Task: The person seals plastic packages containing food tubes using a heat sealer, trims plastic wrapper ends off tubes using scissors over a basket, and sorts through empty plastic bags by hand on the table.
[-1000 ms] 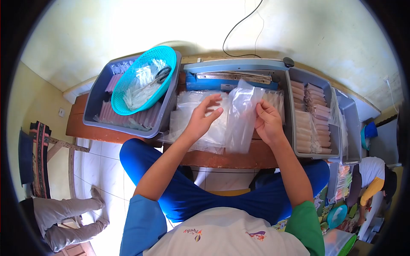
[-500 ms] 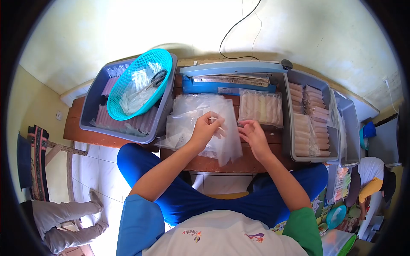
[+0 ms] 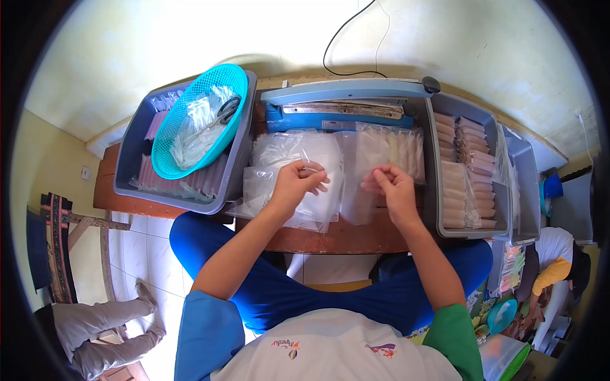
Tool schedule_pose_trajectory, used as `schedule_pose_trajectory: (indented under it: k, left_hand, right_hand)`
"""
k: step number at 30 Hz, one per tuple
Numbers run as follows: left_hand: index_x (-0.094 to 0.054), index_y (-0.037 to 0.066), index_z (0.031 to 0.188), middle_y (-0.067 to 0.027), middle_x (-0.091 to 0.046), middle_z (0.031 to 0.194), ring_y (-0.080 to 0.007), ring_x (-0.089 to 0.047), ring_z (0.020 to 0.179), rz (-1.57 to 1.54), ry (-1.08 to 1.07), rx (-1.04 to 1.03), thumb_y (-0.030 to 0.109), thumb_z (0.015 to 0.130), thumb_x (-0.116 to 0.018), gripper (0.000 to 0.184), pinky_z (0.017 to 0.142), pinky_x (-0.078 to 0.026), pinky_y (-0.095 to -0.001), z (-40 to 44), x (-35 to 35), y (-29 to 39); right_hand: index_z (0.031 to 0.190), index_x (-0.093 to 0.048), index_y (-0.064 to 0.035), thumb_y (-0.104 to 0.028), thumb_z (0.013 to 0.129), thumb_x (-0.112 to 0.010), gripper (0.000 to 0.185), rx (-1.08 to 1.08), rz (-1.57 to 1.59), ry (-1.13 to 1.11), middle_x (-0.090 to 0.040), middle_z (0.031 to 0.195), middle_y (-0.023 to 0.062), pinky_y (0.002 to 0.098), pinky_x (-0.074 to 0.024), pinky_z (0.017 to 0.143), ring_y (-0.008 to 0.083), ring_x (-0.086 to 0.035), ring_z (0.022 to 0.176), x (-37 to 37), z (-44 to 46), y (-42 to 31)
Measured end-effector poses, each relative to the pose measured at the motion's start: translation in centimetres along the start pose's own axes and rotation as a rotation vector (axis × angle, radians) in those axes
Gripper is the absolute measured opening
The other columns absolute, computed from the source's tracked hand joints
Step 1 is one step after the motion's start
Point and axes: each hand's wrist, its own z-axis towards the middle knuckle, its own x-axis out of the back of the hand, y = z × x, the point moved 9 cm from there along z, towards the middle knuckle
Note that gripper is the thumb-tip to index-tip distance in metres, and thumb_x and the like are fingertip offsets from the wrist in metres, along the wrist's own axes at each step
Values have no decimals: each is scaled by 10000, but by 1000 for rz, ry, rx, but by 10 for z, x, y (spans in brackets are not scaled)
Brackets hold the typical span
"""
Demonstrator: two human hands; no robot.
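My right hand (image 3: 395,187) is closed in a pinch at the right edge of a clear plastic bag (image 3: 357,200), which hangs over the bench between my hands. My left hand (image 3: 298,183) has its fingers curled together above a pile of clear plastic bags (image 3: 267,152); a thin clear sliver shows by its fingers, too faint to name. Behind my right hand lies a clear pack of pale tube-shaped items (image 3: 406,152), partly covered by the bag. A blue bar sealer (image 3: 337,120) stands at the back of the bench, its long arm raised.
On the left, a grey tub (image 3: 219,200) of wrapped packs carries a tilted turquoise basket (image 3: 166,166) with scissors (image 3: 229,110) and plastic scraps. More packs fill a grey tub (image 3: 435,203) on the right. A person (image 3: 553,260) bends at far right; another's legs (image 3: 105,320) show at left.
The clear bag has moved right, off the pile and partly over the pack. My right hand has closed from spread fingers to a pinch. My left hand has shifted slightly left.
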Motion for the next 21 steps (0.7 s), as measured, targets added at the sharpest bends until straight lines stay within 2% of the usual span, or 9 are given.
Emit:
schedule_pose_trajectory:
  k: [2, 8, 21]
  left_hand:
    - [-639, 15, 947, -105, -701, 812, -142, -661, 668, 49, 93, 17, 156, 897, -654, 151, 596, -481, -241, -1, 14, 0]
    - [-665, 18, 930, -82, -700, 777, -124, -645, 653, 28, 149, 45, 212, 919, -630, 197, 597, -479, -240, 0, 28, -6]
    - [-693, 33, 855, -70, -700, 801, -117, -643, 706, 34, 196, 33, 218, 872, -692, 186, 642, -483, -245, -2, 36, -14]
  right_hand:
    - [1023, -594, 50, -81, 955, -550, 153, 12, -25, 27, -675, 875, 138, 295, -567, 729, 201, -684, 771, 12, 4, -8]
    - [1005, -608, 51, -86, 951, -564, 154, 58, -65, 88, -667, 830, 118, 280, -568, 684, 183, -674, 711, 31, 9, -24]
    - [999, -625, 20, -119, 933, -603, 155, 43, -103, 133, -642, 762, 61, 243, -532, 566, 125, -625, 605, 46, 8, -18]
